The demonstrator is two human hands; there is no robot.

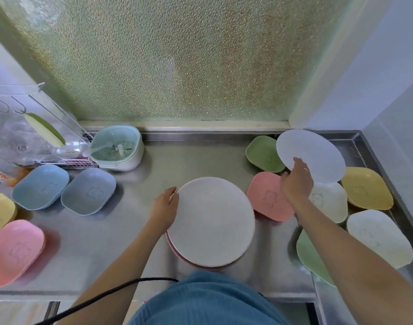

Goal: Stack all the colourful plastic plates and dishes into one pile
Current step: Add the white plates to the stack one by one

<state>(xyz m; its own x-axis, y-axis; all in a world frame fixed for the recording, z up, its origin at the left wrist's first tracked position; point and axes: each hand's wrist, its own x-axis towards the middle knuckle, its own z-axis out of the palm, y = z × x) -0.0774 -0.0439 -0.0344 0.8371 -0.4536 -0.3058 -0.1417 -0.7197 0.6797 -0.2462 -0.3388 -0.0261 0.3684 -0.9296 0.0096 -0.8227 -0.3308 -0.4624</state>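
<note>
A pile of round plates (212,221) sits in the middle of the steel counter, a beige plate on top and pink rims showing beneath. My left hand (164,207) rests against the pile's left edge. My right hand (297,181) grips the lower edge of a pale blue-white round plate (313,156), held tilted above the dishes at the right. Under and around it lie a green dish (263,153), a pink dish (269,195), a cream dish (330,202), a yellow dish (366,187), a pale dish (379,238) and a green plate (311,256).
On the left lie two blue dishes (41,185) (88,191), a pink dish (14,250) and a yellow dish (0,213). A mint strainer basket (117,147) and a wire rack with clear glassware (36,137) stand at the back left. Frosted glass rises behind the counter.
</note>
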